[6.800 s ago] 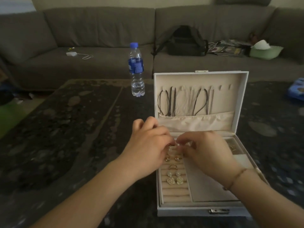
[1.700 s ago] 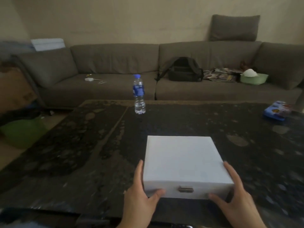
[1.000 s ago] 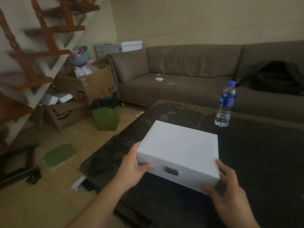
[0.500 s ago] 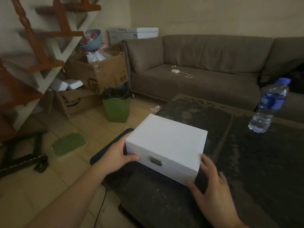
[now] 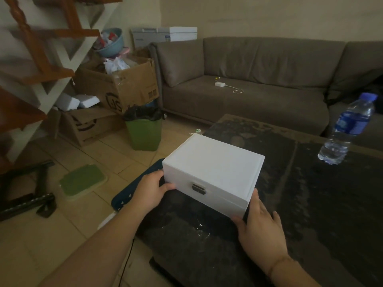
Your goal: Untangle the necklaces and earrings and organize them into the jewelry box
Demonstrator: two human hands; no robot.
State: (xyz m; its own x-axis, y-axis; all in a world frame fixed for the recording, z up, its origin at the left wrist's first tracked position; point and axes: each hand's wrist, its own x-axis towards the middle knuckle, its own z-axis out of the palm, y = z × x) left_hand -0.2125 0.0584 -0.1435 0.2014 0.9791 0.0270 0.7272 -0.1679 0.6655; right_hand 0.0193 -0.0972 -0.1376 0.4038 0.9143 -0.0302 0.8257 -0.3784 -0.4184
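You hold the white jewelry box (image 5: 213, 172), lid closed and its small metal clasp (image 5: 198, 188) facing you, at the near-left corner of the dark bench (image 5: 310, 204). Your left hand (image 5: 150, 190) grips the box's left end, thumb curled onto the front face. Your right hand (image 5: 262, 228) clasps the near-right corner, thumb along the bottom front edge, fingers against the right side. Whether the box rests on the bench or is lifted just off it, you cannot tell. A water bottle (image 5: 348, 129) stands far right on the bench. On the floor to the left are a green bin (image 5: 144, 133) and cardboard boxes (image 5: 122, 90); a grey sofa (image 5: 248, 79) runs behind.
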